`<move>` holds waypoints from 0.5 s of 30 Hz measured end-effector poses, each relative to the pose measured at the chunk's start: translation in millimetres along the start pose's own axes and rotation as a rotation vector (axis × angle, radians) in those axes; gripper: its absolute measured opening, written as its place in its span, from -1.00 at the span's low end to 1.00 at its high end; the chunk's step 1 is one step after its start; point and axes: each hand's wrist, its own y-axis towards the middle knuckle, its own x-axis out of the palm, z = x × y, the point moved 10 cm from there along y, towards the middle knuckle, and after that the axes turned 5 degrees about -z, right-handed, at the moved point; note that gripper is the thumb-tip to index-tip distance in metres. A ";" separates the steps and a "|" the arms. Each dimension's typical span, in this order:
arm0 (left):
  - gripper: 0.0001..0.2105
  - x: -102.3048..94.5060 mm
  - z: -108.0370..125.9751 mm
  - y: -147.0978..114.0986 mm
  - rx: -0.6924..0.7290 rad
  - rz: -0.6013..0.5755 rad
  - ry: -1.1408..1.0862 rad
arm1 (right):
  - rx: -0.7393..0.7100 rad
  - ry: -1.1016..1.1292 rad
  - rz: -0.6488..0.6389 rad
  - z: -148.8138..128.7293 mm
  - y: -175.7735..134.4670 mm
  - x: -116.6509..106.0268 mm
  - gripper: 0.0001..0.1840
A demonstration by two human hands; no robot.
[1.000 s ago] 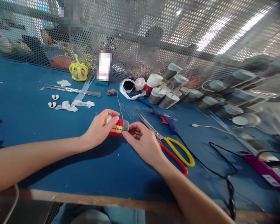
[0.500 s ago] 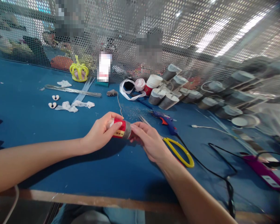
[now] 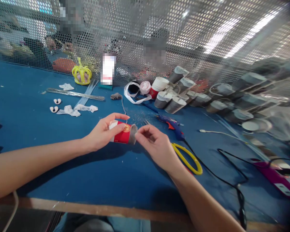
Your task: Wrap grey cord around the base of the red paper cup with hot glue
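Over the blue table [image 3: 50,167]:
Left hand [image 3: 102,133]: you clamp the red paper cup [image 3: 122,135], lying sideways.
Right hand [image 3: 157,146]: your fingertips [image 3: 138,138] pinch together at its grey rim.
Scissors [image 3: 186,158]: just beside your right wrist.

A craft workshop: glue gun [image 3: 170,123] and scissors [image 3: 183,154] just beside the paper cups [image 3: 174,96], on the blue worktable [image 3: 26,122].

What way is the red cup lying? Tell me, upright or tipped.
Tipped: the red cup lies sideways in the left hand, base facing the right hand.
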 end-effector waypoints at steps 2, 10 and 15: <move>-0.69 2.6 2.8 -2.0 0.012 -0.003 0.061 | 0.016 -0.005 0.093 4.2 0.5 -11.0 -0.80; -0.76 17.6 7.4 -7.8 0.074 -0.091 0.163 | 0.065 0.074 -0.011 17.7 5.1 0.4 -0.52; -0.80 24.3 10.5 -9.8 0.142 -0.144 0.191 | 0.143 0.366 -0.142 24.8 3.4 16.1 -0.43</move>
